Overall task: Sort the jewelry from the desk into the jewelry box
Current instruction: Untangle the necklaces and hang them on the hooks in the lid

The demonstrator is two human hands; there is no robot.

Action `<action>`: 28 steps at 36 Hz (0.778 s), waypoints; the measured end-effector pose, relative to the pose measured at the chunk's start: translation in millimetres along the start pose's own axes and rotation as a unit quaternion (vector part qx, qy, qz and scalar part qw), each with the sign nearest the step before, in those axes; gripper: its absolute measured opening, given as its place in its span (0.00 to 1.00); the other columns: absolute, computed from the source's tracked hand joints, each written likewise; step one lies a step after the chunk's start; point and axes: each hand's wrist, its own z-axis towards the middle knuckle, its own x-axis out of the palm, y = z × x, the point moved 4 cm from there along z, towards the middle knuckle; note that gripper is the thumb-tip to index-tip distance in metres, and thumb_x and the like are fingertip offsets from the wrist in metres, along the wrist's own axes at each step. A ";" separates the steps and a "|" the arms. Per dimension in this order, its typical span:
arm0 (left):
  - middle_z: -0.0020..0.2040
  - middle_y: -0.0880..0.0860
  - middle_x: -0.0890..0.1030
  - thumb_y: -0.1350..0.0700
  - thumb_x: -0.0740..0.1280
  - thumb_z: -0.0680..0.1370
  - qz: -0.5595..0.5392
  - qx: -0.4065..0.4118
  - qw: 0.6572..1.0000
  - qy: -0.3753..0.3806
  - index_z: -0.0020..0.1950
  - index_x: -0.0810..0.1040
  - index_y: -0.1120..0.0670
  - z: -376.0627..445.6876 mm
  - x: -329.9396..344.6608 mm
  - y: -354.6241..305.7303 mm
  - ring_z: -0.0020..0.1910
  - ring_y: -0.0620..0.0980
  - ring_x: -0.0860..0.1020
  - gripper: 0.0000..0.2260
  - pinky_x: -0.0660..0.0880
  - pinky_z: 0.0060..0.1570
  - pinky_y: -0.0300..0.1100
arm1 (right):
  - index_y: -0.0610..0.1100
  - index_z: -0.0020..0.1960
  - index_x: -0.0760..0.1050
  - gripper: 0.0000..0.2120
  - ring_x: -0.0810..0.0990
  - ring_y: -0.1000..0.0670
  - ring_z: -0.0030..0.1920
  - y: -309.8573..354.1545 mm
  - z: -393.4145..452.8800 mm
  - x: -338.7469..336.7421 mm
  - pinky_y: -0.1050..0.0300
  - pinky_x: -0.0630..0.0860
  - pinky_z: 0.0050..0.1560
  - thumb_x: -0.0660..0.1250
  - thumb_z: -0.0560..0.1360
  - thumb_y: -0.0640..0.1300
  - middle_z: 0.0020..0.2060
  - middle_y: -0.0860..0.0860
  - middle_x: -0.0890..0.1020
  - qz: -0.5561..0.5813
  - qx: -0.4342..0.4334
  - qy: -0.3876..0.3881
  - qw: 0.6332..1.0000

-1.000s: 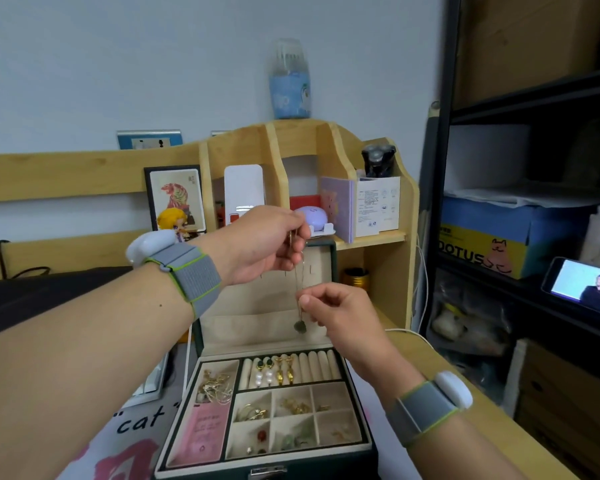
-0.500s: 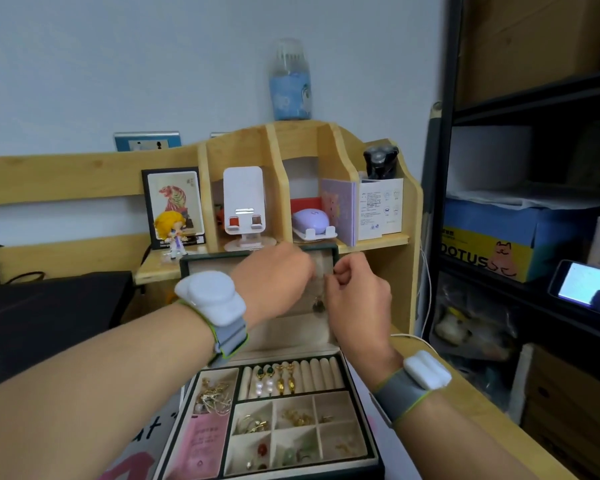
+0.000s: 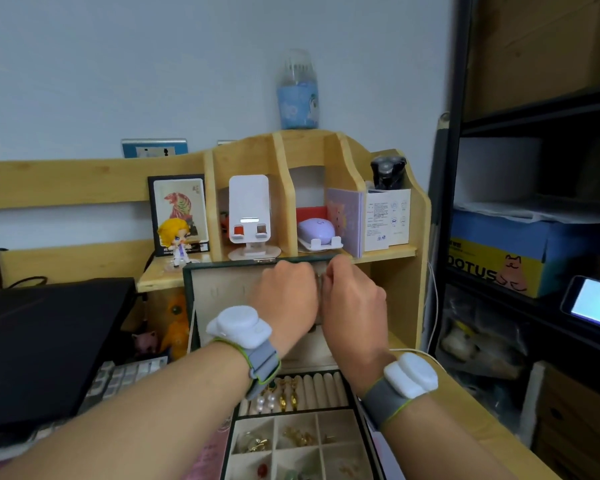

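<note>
Wooden bench (image 3: 461, 407) runs from lower right of the frame toward centre. On it: open jewelry box (image 3: 291, 441) at bottom centre, lid upright; a keyboard (image 3: 118, 377) at lower left, partly under a black laptop (image 3: 45, 341); a wooden shelf unit (image 3: 381, 252) at centre, behind the box. White cable (image 3: 418, 351) trails across the bench at right.

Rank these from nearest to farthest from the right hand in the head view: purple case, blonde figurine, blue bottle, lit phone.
From the right hand:
1. Purple case, on the shelf just above it.
2. Blonde figurine, on the shelf to the left.
3. Lit phone, far right, and blue bottle, atop the organizer: too close to call.
</note>
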 end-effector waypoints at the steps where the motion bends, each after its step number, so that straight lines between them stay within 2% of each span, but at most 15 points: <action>1: 0.53 0.59 0.80 0.56 0.58 0.84 -0.001 -0.016 1.000 -0.001 0.54 0.79 0.56 1.5 0.5 -0.1 0.54 0.64 0.79 0.10 0.67 0.41 0.49 | 0.43 0.43 0.70 0.09 0.75 0.41 0.28 1.0 2.2 0.6 0.52 0.70 0.26 0.70 0.76 0.35 0.33 0.47 0.77 -0.011 -0.005 0.006 1.000; 5: 0.51 0.58 0.81 0.54 0.59 0.83 -0.009 -0.034 0.999 -0.011 0.51 0.80 0.55 3.4 1.0 2.1 0.52 0.62 0.81 0.11 0.68 0.41 0.48 | 0.42 0.45 0.71 0.07 0.77 0.38 0.27 4.1 5.1 2.7 0.54 0.64 0.26 0.69 0.75 0.36 0.33 0.45 0.78 -0.055 -0.029 0.033 0.998; 9: 0.47 0.57 0.82 0.55 0.61 0.81 -0.044 -0.043 0.998 0.005 0.44 0.79 0.52 2.2 3.7 4.7 0.48 0.62 0.81 0.09 0.70 0.40 0.47 | 0.42 0.44 0.71 0.13 0.76 0.38 0.24 6.2 8.8 1.7 0.56 0.60 0.27 0.73 0.68 0.31 0.32 0.46 0.77 -0.102 -0.051 0.058 0.992; 12: 0.47 0.57 0.82 0.53 0.62 0.81 -0.085 -0.066 0.994 0.021 0.42 0.78 0.52 2.4 6.8 6.6 0.47 0.61 0.81 0.09 0.71 0.40 0.47 | 0.42 0.44 0.71 0.15 0.76 0.37 0.25 6.0 9.2 2.6 0.56 0.60 0.28 0.74 0.66 0.31 0.32 0.46 0.77 -0.116 -0.067 0.075 0.988; 15: 0.47 0.57 0.83 0.51 0.61 0.81 -0.126 -0.097 0.986 0.039 0.44 0.81 0.54 3.4 9.1 6.3 0.47 0.61 0.82 0.12 0.74 0.41 0.47 | 0.43 0.46 0.70 0.14 0.77 0.37 0.26 3.4 7.8 4.6 0.55 0.62 0.28 0.73 0.68 0.32 0.33 0.46 0.78 -0.109 -0.069 0.085 0.988; 19: 0.46 0.56 0.83 0.50 0.62 0.80 -0.161 -0.132 0.976 0.065 0.42 0.80 0.54 4.6 10.5 7.9 0.46 0.59 0.82 0.12 0.80 0.44 0.48 | 0.43 0.47 0.70 0.13 0.78 0.37 0.29 2.2 8.6 5.6 0.54 0.63 0.31 0.71 0.70 0.32 0.34 0.45 0.79 -0.099 -0.063 0.091 0.989; 24: 0.47 0.58 0.83 0.50 0.63 0.80 -0.161 -0.129 0.975 0.083 0.40 0.76 0.53 2.5 15.1 10.8 0.46 0.60 0.81 0.11 0.74 0.41 0.45 | 0.45 0.45 0.67 0.17 0.77 0.36 0.27 -0.8 2.5 8.3 0.54 0.64 0.29 0.71 0.68 0.30 0.32 0.46 0.79 -0.102 -0.061 0.106 0.987; 28: 0.48 0.57 0.83 0.50 0.63 0.81 -0.149 -0.129 0.977 0.081 0.42 0.77 0.53 1.6 17.9 12.5 0.44 0.59 0.79 0.11 0.73 0.40 0.45 | 0.45 0.45 0.69 0.19 0.76 0.40 0.25 -3.2 -2.5 6.3 0.55 0.64 0.27 0.75 0.66 0.29 0.32 0.48 0.78 -0.100 -0.069 0.094 0.988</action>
